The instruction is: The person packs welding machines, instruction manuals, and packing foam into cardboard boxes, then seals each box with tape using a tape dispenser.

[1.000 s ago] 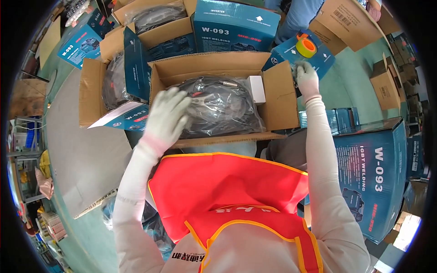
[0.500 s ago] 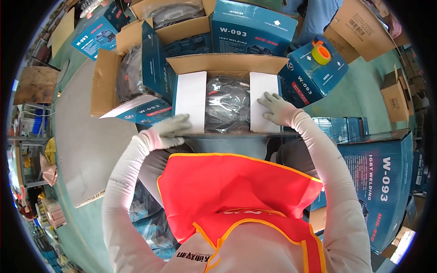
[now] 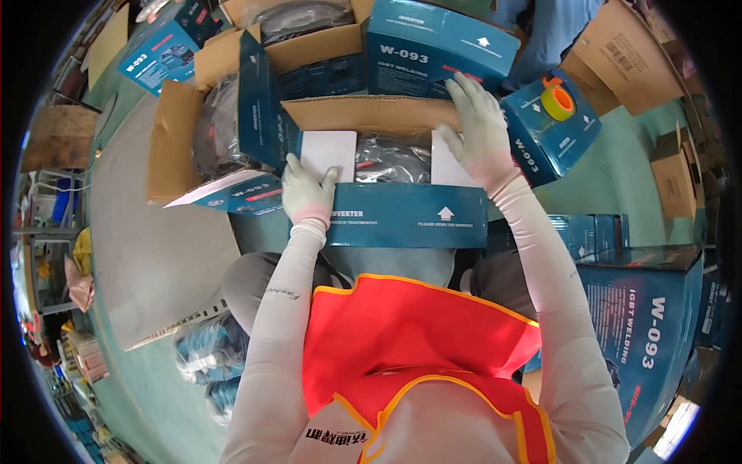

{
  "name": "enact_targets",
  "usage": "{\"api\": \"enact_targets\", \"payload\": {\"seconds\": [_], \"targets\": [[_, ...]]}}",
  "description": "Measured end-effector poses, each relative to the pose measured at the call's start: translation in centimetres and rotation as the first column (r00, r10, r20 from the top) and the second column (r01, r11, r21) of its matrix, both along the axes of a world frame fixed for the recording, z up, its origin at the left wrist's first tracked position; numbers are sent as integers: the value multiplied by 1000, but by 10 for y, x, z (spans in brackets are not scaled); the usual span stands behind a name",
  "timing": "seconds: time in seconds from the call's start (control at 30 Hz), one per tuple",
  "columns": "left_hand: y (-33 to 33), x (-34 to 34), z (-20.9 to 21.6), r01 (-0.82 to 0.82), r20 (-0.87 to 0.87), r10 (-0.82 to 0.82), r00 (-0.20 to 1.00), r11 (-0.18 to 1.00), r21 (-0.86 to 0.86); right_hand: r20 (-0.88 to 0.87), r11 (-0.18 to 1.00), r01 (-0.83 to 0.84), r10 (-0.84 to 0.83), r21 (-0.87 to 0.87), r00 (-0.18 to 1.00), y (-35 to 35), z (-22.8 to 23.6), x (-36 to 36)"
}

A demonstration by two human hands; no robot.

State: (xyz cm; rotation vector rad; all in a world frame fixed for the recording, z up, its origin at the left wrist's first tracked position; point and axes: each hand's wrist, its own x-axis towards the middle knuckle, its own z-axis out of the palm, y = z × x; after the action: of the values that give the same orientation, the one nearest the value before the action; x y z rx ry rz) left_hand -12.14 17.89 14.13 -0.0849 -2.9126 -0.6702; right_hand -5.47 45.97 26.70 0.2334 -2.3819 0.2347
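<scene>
In front of me a teal cardboard carton (image 3: 406, 216) stands with its top partly uncovered. Its near flap slants over the front of the opening, teal side showing, and its far brown flap (image 3: 371, 114) stands up. Two white side flaps lie folded in, with a plastic-wrapped dark item (image 3: 393, 158) between them. My gloved left hand (image 3: 308, 189) rests at the carton's left front corner, thumb and fingers apart, touching the flap edges. My gloved right hand (image 3: 479, 127) is over the right side by the far flap, fingers stretched out, holding nothing.
Another opened carton (image 3: 174, 143) with a wrapped item stands at left, with more cartons behind. A roll of orange tape (image 3: 556, 102) sits on a carton at the right. A large teal carton (image 3: 641, 332) stands by my right arm. Wrapped bundles (image 3: 209, 348) lie at lower left. Someone's blue-clad leg (image 3: 553, 46) shows behind.
The carton's near flap has come up and over the front of the opening. My left hand moved up to the left front corner, and my right hand moved farther away toward the far flap.
</scene>
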Motion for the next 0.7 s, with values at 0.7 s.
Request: {"api": "enact_targets", "payload": {"seconds": [0.7], "targets": [[-59, -46, -42, -64, 401, 5, 916, 989, 133, 600, 988, 89, -146, 125, 787, -43, -100, 51]]}}
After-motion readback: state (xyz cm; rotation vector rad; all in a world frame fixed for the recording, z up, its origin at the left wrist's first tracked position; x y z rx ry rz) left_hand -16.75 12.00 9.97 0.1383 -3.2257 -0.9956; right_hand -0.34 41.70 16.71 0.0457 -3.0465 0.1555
